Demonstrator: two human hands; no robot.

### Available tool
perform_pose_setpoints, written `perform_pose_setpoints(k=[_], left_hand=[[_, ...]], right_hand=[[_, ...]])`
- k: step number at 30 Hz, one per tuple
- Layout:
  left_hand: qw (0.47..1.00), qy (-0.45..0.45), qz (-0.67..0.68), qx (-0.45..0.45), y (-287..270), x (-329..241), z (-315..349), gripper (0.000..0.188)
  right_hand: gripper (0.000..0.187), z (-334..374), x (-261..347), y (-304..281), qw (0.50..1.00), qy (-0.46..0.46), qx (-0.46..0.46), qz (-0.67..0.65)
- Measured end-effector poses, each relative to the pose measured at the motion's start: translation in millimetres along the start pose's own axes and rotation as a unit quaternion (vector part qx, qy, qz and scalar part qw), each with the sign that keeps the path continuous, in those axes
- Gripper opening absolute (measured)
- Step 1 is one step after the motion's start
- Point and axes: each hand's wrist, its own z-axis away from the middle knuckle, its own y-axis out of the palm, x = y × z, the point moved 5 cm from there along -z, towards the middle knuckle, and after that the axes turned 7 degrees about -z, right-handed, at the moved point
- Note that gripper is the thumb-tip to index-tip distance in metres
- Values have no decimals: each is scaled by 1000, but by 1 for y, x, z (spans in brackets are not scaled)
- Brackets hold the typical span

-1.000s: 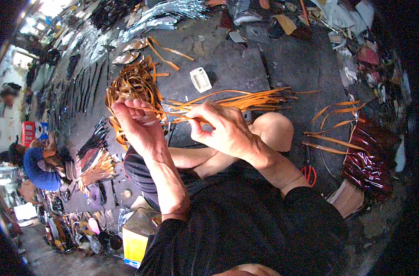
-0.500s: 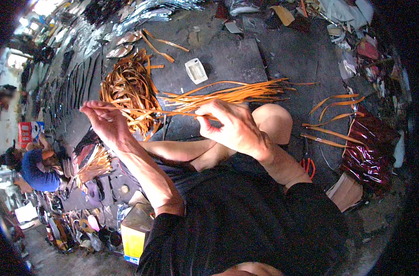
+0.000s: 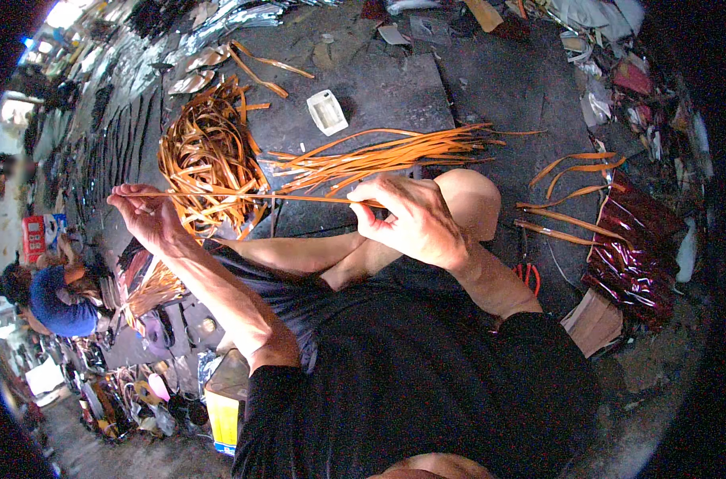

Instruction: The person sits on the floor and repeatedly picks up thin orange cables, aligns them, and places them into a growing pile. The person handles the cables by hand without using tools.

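Observation:
A thin orange-brown strip (image 3: 299,197), which looks like leather, stretches taut and nearly level between my hands. My left hand (image 3: 147,214) pinches its left end between thumb and fingers. Toward the other end, my right hand (image 3: 411,215) grips the strip with thumb and curled forefinger. Beyond my left hand lies a tangled heap of similar strips (image 3: 207,152). A bundle of strips laid lengthwise (image 3: 395,153) rests on the dark board (image 3: 403,96), past my right hand. Also on the board is a small white rectangular tray (image 3: 327,112).
At the right, several loose strips (image 3: 566,227) lie beside a shiny dark red sheet (image 3: 634,247). Red-handled tool (image 3: 529,278) is near my right forearm. A yellow container (image 3: 223,419) stands at lower left. Another person in blue (image 3: 60,302) sits at far left by a pale strip bundle (image 3: 151,289).
My left hand has moved out to the left, so a longer length of strip spans between my hands. My right hand keeps its grip, nearly in place. The view has shifted slightly.

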Motion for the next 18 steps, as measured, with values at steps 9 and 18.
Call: perform_pose_setpoints(k=[9,18], left_hand=[[999,22,-38,-12,-41,-35,-4,18],[998,41,-29,-42,-74,-63,-8,18]], right_hand=[[25,10,-1,-10,1000,2,10,16],[22,16,-2,-11,999,3,24,23]])
